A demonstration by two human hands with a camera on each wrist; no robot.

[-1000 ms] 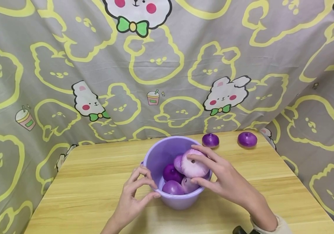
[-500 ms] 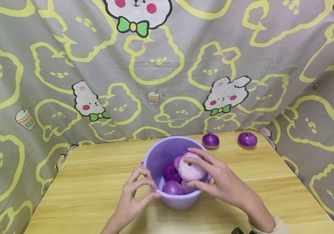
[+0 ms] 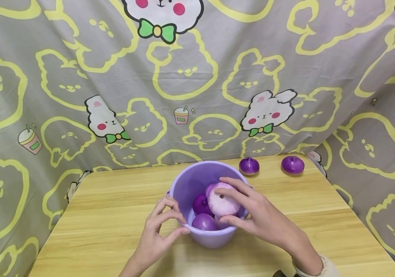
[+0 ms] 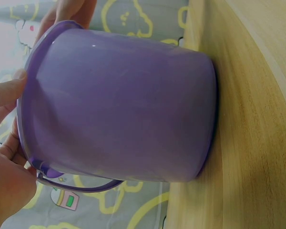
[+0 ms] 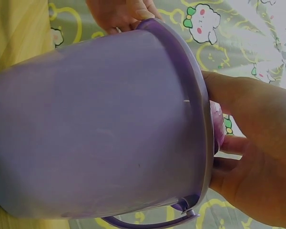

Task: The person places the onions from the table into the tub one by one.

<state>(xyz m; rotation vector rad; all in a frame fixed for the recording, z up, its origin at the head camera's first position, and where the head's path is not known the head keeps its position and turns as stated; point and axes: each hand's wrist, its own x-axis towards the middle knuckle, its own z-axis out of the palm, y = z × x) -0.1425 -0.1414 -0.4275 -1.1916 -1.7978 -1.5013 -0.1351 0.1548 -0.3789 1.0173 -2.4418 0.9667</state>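
Observation:
A purple bucket [image 3: 214, 239] stands upright on the table, its rim toward the head camera. My left hand [image 3: 160, 223] pinches the near-left part of that rim between thumb and fingers. A pale onion [image 3: 223, 204], its root end facing up, is held by my right hand [image 3: 256, 213] inside the bucket's mouth, above the other onions. Below it show a dark purple onion [image 3: 201, 204] and a lighter purple onion [image 3: 204, 222]; more are partly hidden. In the right wrist view, the held onion [image 5: 217, 125] shows just past the rim.
Two purple onions stand on the wooden table [image 3: 114, 215] behind the bucket: one onion [image 3: 249, 166] close to it, another onion [image 3: 292, 165] farther right. A patterned curtain [image 3: 190, 92] hangs along the table's back edge. The bucket's handle [image 4: 86, 188] hangs at its side.
My right hand has moved left and slightly down with the pale onion, deeper over the bucket's middle. My left hand and the bucket have stayed in place.

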